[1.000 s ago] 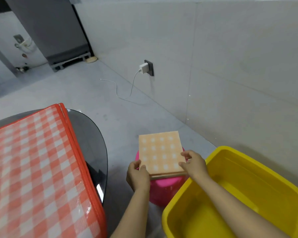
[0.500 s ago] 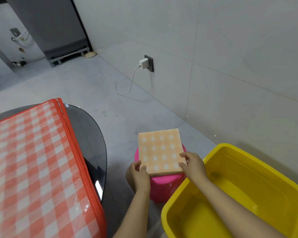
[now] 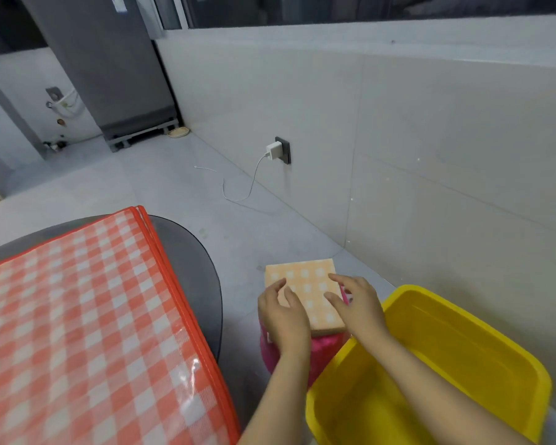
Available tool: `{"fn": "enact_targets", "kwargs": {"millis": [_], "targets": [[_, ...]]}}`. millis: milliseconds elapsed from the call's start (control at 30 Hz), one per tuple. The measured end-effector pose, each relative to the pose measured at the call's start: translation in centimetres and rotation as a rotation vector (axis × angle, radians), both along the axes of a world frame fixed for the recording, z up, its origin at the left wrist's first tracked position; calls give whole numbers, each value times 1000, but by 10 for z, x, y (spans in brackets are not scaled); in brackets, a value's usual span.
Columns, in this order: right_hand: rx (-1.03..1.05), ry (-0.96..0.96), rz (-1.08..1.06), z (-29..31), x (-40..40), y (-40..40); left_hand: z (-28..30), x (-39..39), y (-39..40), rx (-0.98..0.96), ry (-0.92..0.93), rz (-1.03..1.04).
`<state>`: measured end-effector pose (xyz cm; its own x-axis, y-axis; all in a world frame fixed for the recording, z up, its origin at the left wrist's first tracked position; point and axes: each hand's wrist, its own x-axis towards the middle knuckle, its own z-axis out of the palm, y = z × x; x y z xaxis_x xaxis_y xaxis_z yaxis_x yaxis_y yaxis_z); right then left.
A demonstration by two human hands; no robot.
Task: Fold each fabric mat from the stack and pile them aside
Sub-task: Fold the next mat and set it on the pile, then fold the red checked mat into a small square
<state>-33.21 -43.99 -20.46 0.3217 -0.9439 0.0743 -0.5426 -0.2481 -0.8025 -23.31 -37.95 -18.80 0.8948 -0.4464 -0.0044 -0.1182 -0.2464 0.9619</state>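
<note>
Two hands lie flat on a folded orange checked mat [image 3: 305, 293] at the lower middle of the frame. It sits on a pink stool [image 3: 321, 351], just beside a yellow tub [image 3: 463, 345]. The left hand [image 3: 283, 313] and the right hand [image 3: 357, 303] have loose, straight fingers on top and grip nothing. To do this step well, press gently and square the edges so the pile stays neat and does not slip off. Its long side runs up the frame, away from the person, tipped slightly right at the near end.
</note>
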Motion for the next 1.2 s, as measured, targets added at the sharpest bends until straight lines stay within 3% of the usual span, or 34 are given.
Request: {"fn": "enact_targets", "kwargs": {"millis": [267, 467, 667, 867, 1200], "targets": [[-194, -231, 244, 150, 28, 60, 129, 11, 55, -253, -53, -136], [-265, -312, 423, 209, 67, 138, 186, 64, 153, -326, -163, -140], [-295, -309, 606, 204, 109, 219, 187, 107, 262, -178, -326, -131], [-327, -100, 812, 171, 129, 265, 150, 126, 346, 40, -382, -179], [-309, 174, 1037, 130, 135, 289, 114, 137, 404, 365, -422, -399]]}}
